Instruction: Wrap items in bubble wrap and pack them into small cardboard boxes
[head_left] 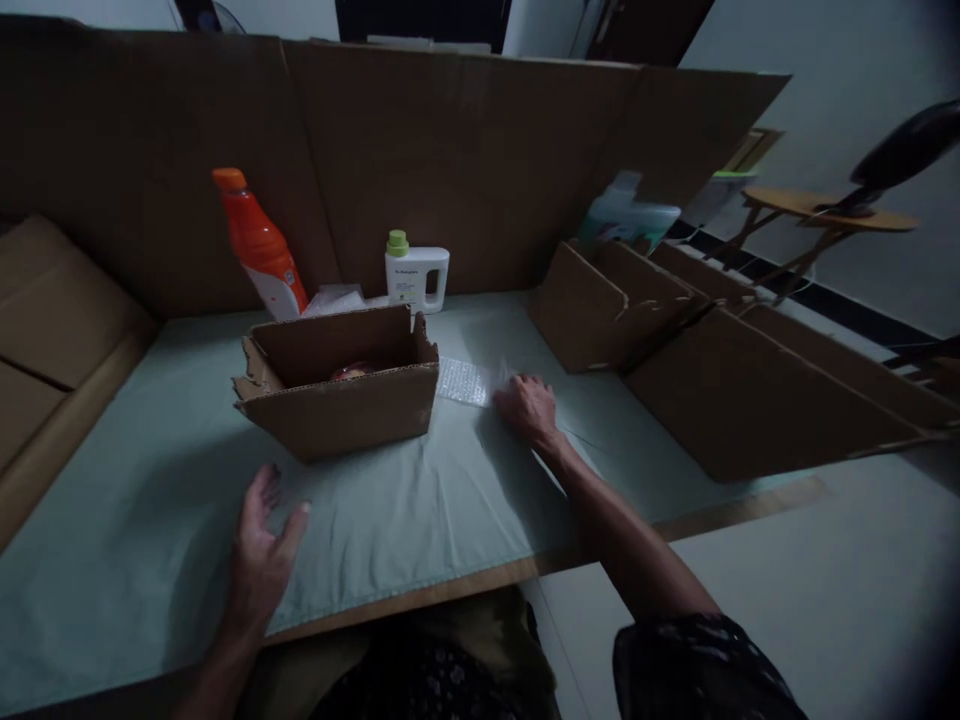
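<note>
My right hand [529,408] rests low over the cloth with its fingers curled on the edge of a piece of clear bubble wrap [465,382]. The wrap lies flat, its other end beside an open cardboard box [337,415]. Inside that box a reddish round thing [352,370] partly shows; its kind is hidden by the wall. In front of the box, to the left, my left hand [262,550] hovers with thumb and fingers apart, holding nothing.
Behind the box stand a tilted orange bottle [266,250], crumpled clear plastic [334,300] and a white jug with a green cap [412,275]. More cardboard boxes [772,400] line the right, one holding a bluish bottle [626,215]. Tall cardboard panels [465,170] wall the back.
</note>
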